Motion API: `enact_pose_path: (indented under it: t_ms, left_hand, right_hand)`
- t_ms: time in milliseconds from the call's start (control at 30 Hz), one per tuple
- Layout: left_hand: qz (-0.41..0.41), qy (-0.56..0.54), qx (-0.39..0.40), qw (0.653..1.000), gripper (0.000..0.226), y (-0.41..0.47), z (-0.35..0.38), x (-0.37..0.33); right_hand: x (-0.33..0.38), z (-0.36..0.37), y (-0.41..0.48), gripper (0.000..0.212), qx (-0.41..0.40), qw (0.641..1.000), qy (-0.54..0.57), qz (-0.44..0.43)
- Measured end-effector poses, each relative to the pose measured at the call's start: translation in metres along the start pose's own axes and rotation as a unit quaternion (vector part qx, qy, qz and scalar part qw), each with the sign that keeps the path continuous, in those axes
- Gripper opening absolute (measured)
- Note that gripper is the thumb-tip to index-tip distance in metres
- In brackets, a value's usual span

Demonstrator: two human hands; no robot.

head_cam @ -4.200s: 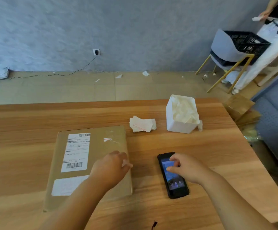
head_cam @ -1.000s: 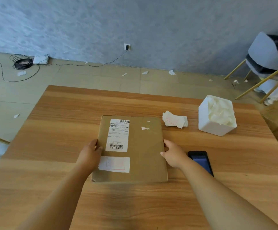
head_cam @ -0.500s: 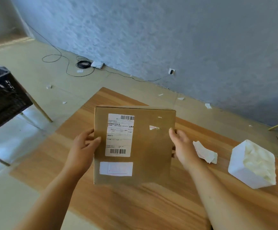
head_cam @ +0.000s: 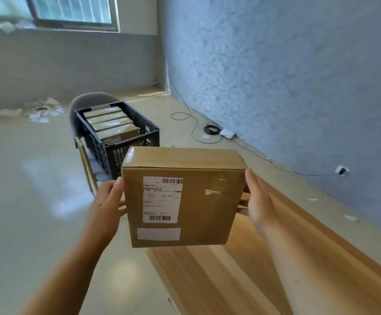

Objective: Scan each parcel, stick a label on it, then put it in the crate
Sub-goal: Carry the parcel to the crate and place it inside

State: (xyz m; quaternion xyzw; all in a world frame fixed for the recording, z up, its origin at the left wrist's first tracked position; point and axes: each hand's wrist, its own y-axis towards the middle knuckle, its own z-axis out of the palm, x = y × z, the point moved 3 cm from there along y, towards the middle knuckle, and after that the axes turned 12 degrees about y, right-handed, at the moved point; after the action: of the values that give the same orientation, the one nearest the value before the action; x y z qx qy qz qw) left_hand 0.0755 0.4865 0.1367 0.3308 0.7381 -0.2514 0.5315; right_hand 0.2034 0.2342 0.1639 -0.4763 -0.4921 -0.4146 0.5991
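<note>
I hold a flat brown cardboard parcel in the air, past the table's left end. It carries a white shipping label with barcodes and a smaller white label below it. My left hand grips its left edge and my right hand presses its right edge. Beyond the parcel, a black plastic crate rests on a grey chair; several brown parcels stand in it side by side.
The wooden table runs along the lower right. A black cable coil and a white adapter lie on the floor by the blue wall. Paper scraps litter the far floor under a window.
Both hands lifted the parcel off the table and swung it left. The view turned with it, bringing the crate on the chair fully into sight; the phone and white box left the frame.
</note>
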Motion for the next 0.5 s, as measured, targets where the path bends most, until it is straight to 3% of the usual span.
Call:
enact_pose_path:
  t_ms: [167,367,500]
  left_hand:
    - [-0.011,-0.003,-0.013,1.0,0.05,0.068,-0.089,0.02]
    - [-0.036,-0.01,-0.037,0.999,0.063,0.129,-0.153,0.041]
    - [-0.039,0.004,-0.038,0.998,0.057,0.171,-0.167,0.053]
  right_hand:
    - [-0.007,0.117,0.049,0.036,0.026,0.999,0.018,-0.007]
    - [-0.021,0.215,0.098,0.035,0.045,0.999,0.023,-0.01]
    - [-0.026,0.255,0.135,0.034,0.026,0.999,0.027,-0.011]
